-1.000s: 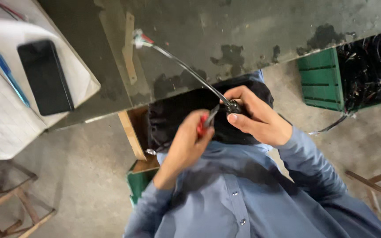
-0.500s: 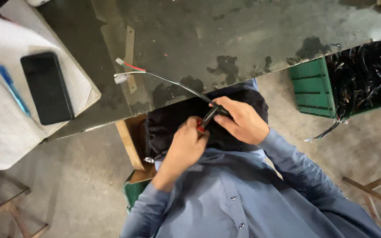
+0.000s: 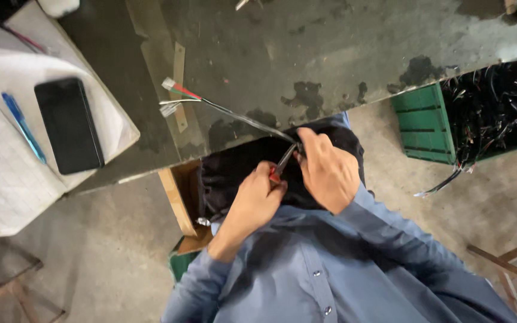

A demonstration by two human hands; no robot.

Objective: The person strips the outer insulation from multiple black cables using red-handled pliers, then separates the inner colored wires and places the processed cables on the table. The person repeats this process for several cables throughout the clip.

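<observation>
Hands met at the near edge of the worn grey-green worktop (image 3: 330, 54), over the lap. Right hand (image 3: 329, 173) had its grip pressed around the near end of a thin bundle of dark wires (image 3: 240, 117), thumb and fingers pinching it just where it left the worktop edge, apparently to keep it steady against the tool. Left hand (image 3: 257, 200) had its grip curled tight on the red handles of small pliers or cutters (image 3: 282, 162); tool nose pointed up toward the right grip and appeared to meet the wires just beside it, though the contact itself was too small to tell.

From the right grip the wire bundle ran away across the worktop, up and to the left, ending well apart in pale connectors with a red lead (image 3: 175, 96), lying free, probably laid flat so only the held end needed support.

Farther left of both grips: white paper sheets (image 3: 7, 179) with a black phone (image 3: 70, 124) and blue pen (image 3: 24, 127) on them. To the right, beyond the right grip, a green plastic crate (image 3: 423, 125) held a tangle of dark wires.
</observation>
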